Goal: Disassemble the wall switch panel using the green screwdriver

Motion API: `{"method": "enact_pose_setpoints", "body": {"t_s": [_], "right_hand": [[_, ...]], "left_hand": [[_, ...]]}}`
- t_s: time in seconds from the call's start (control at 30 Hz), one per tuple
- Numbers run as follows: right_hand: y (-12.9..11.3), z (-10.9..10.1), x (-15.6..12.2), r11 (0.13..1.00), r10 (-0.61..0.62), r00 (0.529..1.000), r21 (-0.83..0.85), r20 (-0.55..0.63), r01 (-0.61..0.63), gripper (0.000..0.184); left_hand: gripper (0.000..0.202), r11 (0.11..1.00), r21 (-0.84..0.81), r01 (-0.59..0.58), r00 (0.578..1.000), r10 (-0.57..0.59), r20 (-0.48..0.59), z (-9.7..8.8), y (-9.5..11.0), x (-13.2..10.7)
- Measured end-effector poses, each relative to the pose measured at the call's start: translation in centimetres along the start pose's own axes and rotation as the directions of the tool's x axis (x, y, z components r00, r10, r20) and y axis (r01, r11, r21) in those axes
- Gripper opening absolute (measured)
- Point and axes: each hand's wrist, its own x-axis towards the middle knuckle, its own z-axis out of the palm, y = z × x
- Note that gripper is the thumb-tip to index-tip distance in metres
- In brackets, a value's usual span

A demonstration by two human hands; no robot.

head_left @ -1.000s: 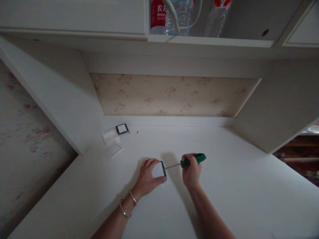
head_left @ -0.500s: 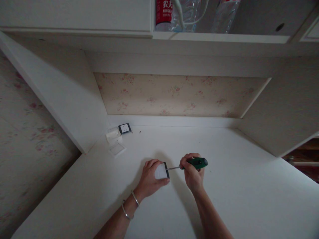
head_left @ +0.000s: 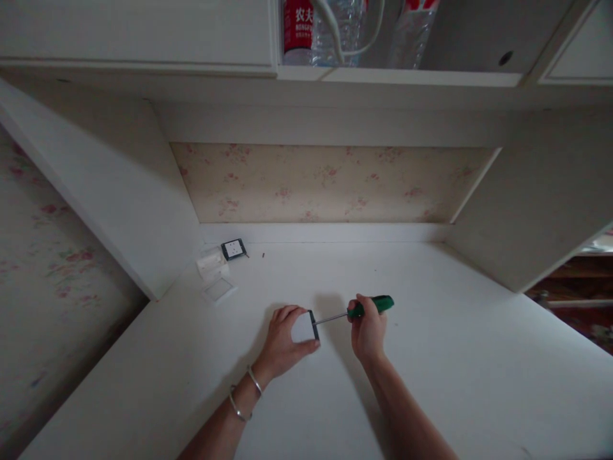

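"White bench [head_left: 454, 364]: room at its edges?"

"White-faced plate [head_left: 301, 328] mid-bench, well apart from back edge; socket insert [head_left: 234, 248] near back-left corner."

"Hand poses?"

"Left grip [head_left: 282, 335] pinching plate, thumb on near side; right grip [head_left: 368, 331] wrapped around green screwdriver [head_left: 355, 311], shaft reaching plate's dark edge."

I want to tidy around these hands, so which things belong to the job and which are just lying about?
In the job:
- green-handled screwdriver, in the right hand
- white dark-edged piece, in the left hand
- probably socket piece and pale square piece, back left

Apparently unrelated:
- plastic bottles, upper shelf
- pale cable, before them
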Motion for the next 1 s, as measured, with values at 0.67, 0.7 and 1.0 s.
{"method": "enact_pose_setpoints", "body": {"t_s": [0.67, 0.7, 1.0], "right_hand": [[-0.8, -0.1, 0.1, 0.994, 0.069, 0.985, 0.075, 0.156, -0.081, 0.021], [-1.0, -0.2, -0.1, 0.994, 0.047, 0.979, 0.087, 0.198, -0.065, 0.020], [-1.8, -0.9, -0.6, 0.986, 0.040, 0.789, 0.104, 0.613, -0.132, 0.021]], "left_hand": [[0.071, 0.996, 0.073, -0.046, 0.997, 0.042, 0.058, -0.5, 0.1, -0.2], [0.074, 0.996, 0.079, -0.047, 0.997, 0.042, 0.070, -0.5, 0.1, -0.2], [0.073, 0.999, 0.044, 0.002, 0.992, -0.008, 0.129, -1.4, -0.5, 0.1]]}}
